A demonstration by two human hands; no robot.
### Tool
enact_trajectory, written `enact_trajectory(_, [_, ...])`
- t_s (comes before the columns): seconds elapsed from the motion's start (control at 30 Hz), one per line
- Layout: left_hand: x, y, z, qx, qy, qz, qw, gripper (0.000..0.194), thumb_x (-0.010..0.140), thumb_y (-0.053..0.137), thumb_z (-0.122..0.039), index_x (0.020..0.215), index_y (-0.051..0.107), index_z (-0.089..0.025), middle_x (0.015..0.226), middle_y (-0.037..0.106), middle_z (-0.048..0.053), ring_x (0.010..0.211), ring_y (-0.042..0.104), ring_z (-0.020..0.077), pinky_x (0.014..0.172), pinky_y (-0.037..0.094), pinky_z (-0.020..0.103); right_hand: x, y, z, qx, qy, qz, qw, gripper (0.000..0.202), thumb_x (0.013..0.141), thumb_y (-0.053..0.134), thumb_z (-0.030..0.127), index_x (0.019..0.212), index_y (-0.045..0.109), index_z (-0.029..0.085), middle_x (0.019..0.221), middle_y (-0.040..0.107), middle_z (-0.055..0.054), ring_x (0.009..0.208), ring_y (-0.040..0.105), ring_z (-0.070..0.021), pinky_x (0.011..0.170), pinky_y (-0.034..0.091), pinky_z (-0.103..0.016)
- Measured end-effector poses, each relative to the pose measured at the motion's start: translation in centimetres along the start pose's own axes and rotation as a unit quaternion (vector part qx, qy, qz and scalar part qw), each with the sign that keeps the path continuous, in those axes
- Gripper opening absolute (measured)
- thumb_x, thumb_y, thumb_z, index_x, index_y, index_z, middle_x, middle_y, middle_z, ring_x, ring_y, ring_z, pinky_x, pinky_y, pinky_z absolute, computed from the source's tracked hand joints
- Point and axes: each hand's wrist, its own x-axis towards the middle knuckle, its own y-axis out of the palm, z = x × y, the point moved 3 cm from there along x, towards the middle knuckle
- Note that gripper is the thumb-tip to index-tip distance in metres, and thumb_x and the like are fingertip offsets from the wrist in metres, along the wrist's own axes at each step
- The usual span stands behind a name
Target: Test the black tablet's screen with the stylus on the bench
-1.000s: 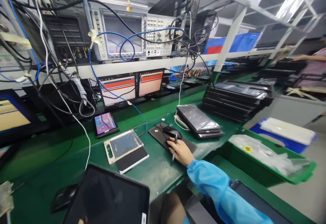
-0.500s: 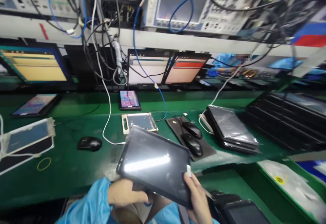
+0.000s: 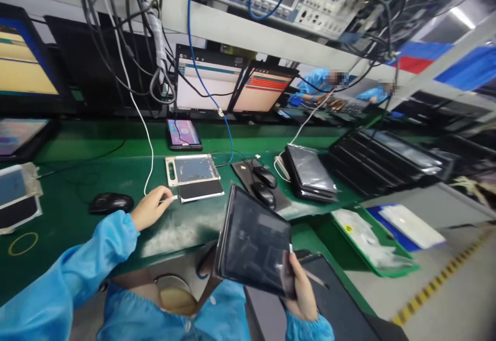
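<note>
We are observing the right hand [image 3: 300,289] clamping a dark tablet [image 3: 253,240] by its lower right corner, thumb across the glass. The tablet is being held over the lap, just off the near edge of the table [image 3: 116,160], tilted up toward us, with its long axis running from the hand up and away to the left.

The left hand [image 3: 149,207] is resting on the table, fingers loosely curled; its fingertips are touching the plug end of a white cable [image 3: 149,150], though we cannot tell whether they are gripping it. This hand is lying well to the left of the tablet and is the nearer one to the tray [image 3: 192,173], a metal frame with a dark pad at its front edge, which is sitting just right of the fingertips. A mouse [image 3: 110,202] is lying just left of that hand.

Beyond the tray, a small lit tablet [image 3: 183,134] is lying flat, and two monitors [image 3: 236,85] are standing behind it. Two more mice [image 3: 264,186] are sitting on a dark mat right of the tray, with a stack of bagged tablets [image 3: 310,171] beyond them.

The table is covered in a green mat, scuffed pale near its front edge. Test instruments and tangled cables are filling the shelf overhead. Other people in blue sleeves are working at a far bench.
</note>
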Motion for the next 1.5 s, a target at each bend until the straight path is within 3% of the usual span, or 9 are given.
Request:
enact_trajectory(0.13, [-2.7,-2.0,-6.3,-0.212,-0.047,0.128,0.968,0.042,0.093,0.033,-0.051,0.104,0.055,-0.017,0.06,0.044,-0.005,0.058,0.043,0.0124,0.061,0.037,0.024,0.9,0.2,-0.2,0.033,-0.015,0.003,0.999,0.037,0.053,0.081,0.042,0.083,0.071,0.023,0.087,0.074,0.002,0.083,0.069,-0.0161,0.07,0.06,-0.02])
enact_trajectory(0.2, [-4.1,-2.6,-9.1,-0.228,-0.052,0.197,0.952,0.041,0.092,0.036,-0.048,0.097,0.063,-0.017,0.066,0.053,-0.003,0.064,0.048,0.0124,0.064,0.038,0.024,1.2,0.2,0.1,0.041,-0.022,0.008,0.999,0.036,0.057,0.08,0.041,0.086,0.07,0.023,0.085,0.074,0.004,0.082,0.069,-0.0131,0.07,0.059,-0.017])
enact_trajectory(0.3, [-5.6,-2.8,-11.4,-0.241,-0.059,0.247,0.937,0.028,0.088,0.048,-0.037,0.082,0.067,-0.017,0.081,0.066,-0.001,0.079,0.057,0.0137,0.072,0.04,0.022,1.4,0.4,0.5,0.045,-0.024,0.018,0.999,0.031,0.06,0.079,0.036,0.086,0.07,0.023,0.084,0.073,0.005,0.077,0.069,-0.0111,0.068,0.058,-0.016])
enact_trajectory(0.37, [-6.1,-2.7,-11.7,-0.231,-0.068,0.24,0.94,0.023,0.086,0.052,-0.033,0.076,0.066,-0.017,0.075,0.065,-0.003,0.074,0.057,0.0123,0.067,0.039,0.021,1.1,0.6,0.8,0.05,-0.014,0.018,0.999,0.03,0.058,0.08,0.034,0.084,0.07,0.022,0.083,0.073,0.004,0.074,0.069,-0.0119,0.066,0.058,-0.017])
enact_trajectory(0.73, [-6.1,-2.1,-11.8,-0.104,0.053,0.187,0.975,0.027,0.09,0.051,-0.032,0.071,0.067,-0.022,0.069,0.066,-0.005,0.071,0.053,0.0113,0.074,0.034,0.022,-0.9,2.1,2.4,0.001,-0.022,0.078,0.997,0.034,0.058,0.081,0.041,0.085,0.07,0.024,0.089,0.073,0.001,0.075,0.069,-0.0166,0.063,0.057,-0.023])
enact_trajectory(0.93, [-6.4,-2.0,-10.9,-0.013,0.037,0.193,0.98,0.034,0.093,0.047,-0.037,0.067,0.06,-0.02,0.064,0.059,-0.005,0.064,0.051,0.0108,0.065,0.031,0.024,-1.3,1.8,4.1,-0.056,-0.078,0.085,0.992,0.047,0.056,0.081,0.046,0.094,0.068,0.021,0.082,0.072,-0.001,0.073,0.069,-0.0223,0.07,0.058,-0.033])
enact_trajectory(1.13, [-6.9,-1.6,-10.1,0.002,-0.008,0.197,0.98,0.035,0.094,0.043,-0.036,0.067,0.058,-0.02,0.063,0.057,-0.004,0.062,0.052,0.0109,0.062,0.029,0.023,-2.2,2.4,6.8,-0.136,-0.147,0.046,0.979,0.061,0.051,0.083,0.052,0.1,0.066,0.02,0.084,0.072,-0.004,0.078,0.069,-0.0251,0.061,0.057,-0.029])
enact_trajectory(1.37, [-5.8,-0.8,-6.6,-0.028,-0.083,0.214,0.973,0.036,0.088,0.045,-0.037,0.059,0.059,-0.021,0.057,0.063,-0.003,0.06,0.06,0.0129,0.064,0.037,0.022,-2.3,6.7,7.4,-0.199,-0.178,0.128,0.955,0.064,0.058,0.078,0.057,0.106,0.065,0.018,0.088,0.071,-0.008,0.086,0.067,-0.0298,0.069,0.055,-0.035])
enact_trajectory(1.5, [-3.2,-1.2,-1.9,-0.114,-0.104,0.171,0.973,0.032,0.081,0.052,-0.046,0.095,0.065,-0.021,0.084,0.073,0.002,0.085,0.066,0.0206,0.076,0.046,0.027,-0.4,11.9,6.1,-0.254,-0.2,0.215,0.922,0.056,0.066,0.072,0.06,0.099,0.066,0.017,0.091,0.07,-0.008,0.085,0.065,-0.0271,0.071,0.053,-0.033])
